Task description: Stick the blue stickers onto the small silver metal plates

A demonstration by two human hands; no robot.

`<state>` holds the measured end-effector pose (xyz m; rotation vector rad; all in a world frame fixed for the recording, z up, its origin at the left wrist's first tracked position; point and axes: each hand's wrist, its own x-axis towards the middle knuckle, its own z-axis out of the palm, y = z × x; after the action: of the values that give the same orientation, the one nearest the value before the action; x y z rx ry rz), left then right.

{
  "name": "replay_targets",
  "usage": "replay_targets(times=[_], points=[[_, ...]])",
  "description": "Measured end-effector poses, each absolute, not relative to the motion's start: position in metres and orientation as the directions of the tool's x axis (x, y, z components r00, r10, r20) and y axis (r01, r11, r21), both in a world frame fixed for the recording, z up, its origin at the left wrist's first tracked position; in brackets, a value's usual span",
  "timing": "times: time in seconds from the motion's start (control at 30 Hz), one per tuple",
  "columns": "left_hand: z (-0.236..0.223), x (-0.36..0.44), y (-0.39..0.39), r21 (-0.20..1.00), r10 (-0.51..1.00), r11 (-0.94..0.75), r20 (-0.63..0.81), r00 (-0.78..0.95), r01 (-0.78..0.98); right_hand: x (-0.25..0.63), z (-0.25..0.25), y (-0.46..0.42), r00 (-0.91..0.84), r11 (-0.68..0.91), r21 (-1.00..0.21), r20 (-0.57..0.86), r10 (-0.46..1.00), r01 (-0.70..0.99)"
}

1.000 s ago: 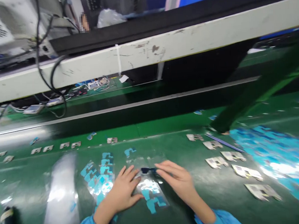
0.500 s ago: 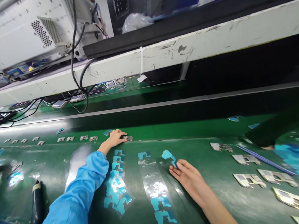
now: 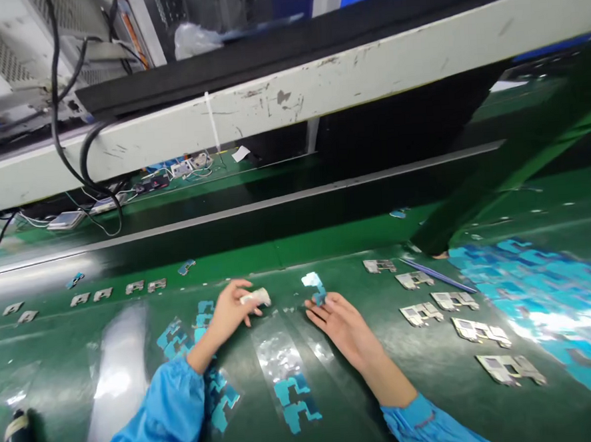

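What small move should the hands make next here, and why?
Probably bring the pale bracket in the left hand to the cyan film piece in the right hand: each hand holds one small piece, and the two are already close together.

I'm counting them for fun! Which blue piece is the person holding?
The blue piece in the fingertips of the right hand. It is held up, while the other blue pieces lie on clear plastic strips.

Sleeves (image 3: 152, 416): plain bright blue
Bench mat (image 3: 48, 356): glossy dark green
Cut pieces (image 3: 292, 391): cyan, on clear film
Metal plates (image 3: 509, 370): silver, dark-windowed
Piece in left hand (image 3: 255, 297): white
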<state>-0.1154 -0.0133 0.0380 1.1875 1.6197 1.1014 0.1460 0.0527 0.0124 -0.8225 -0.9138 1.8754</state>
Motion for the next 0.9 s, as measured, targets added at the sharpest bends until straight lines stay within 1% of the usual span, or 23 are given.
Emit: replay_targets(times=[0.07, 0.1, 0.17, 0.27, 0.37, 0.5, 0.67, 0.9], points=[[0.028, -0.082, -0.032, 0.976, 0.956, 0.216, -0.217, -0.198, -0.027, 0.147, 0.014, 0.052, -0.399, -0.361, -0.842, -0.194, 0.896, -0.401], [0.024, -0.070, -0.039, 0.968, 0.951, 0.229, -0.245, -0.187, -0.104, 0.146, 0.015, 0.051, -0.394, -0.364, -0.853, -0.208, 0.895, -0.375], [0.020, -0.056, -0.047, 0.954, 0.949, 0.231, -0.264, -0.174, -0.192, 0.145, 0.014, 0.048, -0.399, -0.386, -0.871, -0.251, 0.882, -0.305], [0.019, -0.056, -0.051, 0.930, 0.949, 0.255, -0.294, -0.118, -0.265, 0.142, 0.013, 0.045, -0.416, -0.450, -0.860, -0.326, 0.849, -0.242], [0.020, -0.064, -0.050, 0.901, 0.940, 0.317, -0.340, -0.029, -0.297, 0.141, 0.013, 0.042, -0.402, -0.454, -0.869, -0.351, 0.846, -0.196], [0.019, -0.070, -0.050, 0.885, 0.931, 0.361, -0.363, 0.050, -0.295, 0.140, 0.015, 0.040, -0.414, -0.369, -0.926, -0.307, 0.857, -0.079], [0.023, -0.068, -0.050, 0.891, 0.924, 0.382, -0.377, 0.069, -0.244, 0.141, 0.014, 0.039, -0.468, -0.277, -0.959, -0.271, 0.841, 0.056], [0.027, -0.068, -0.049, 0.903, 0.936, 0.351, -0.340, 0.087, -0.248, 0.141, 0.007, 0.038, -0.443, -0.250, -0.963, -0.267, 0.856, 0.097]])
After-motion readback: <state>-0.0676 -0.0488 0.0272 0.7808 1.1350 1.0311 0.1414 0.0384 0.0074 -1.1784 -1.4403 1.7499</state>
